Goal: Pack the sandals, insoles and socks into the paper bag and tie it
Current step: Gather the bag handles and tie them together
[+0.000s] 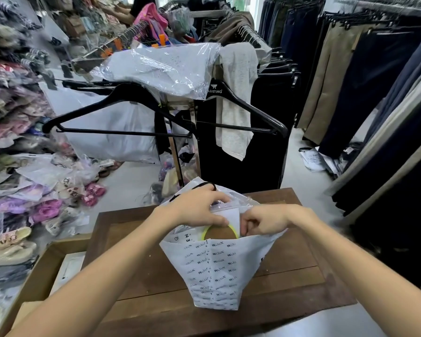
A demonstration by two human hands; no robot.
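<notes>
A white paper bag [212, 271] printed with small black logos stands upright on a dark wooden table [141, 283], its mouth open. Inside the mouth sits a clear plastic packet [231, 214] with a white card and a brown insole edged in yellow-green [220, 233]. My left hand [199, 207] grips the top of that packet from the left. My right hand [260, 221] pinches the packet's right edge at the bag's rim. A black cord handle [202, 184] shows behind my left hand. Sandals and socks are not visible in the bag.
A clothes rack with black hangers [122, 110] and plastic-wrapped garments [161, 66] stands behind the table. Bagged sandals and slippers [46, 207] are heaped on the floor at left. Hanging trousers [365, 93] line the right. A cardboard box [44, 271] sits left of the table.
</notes>
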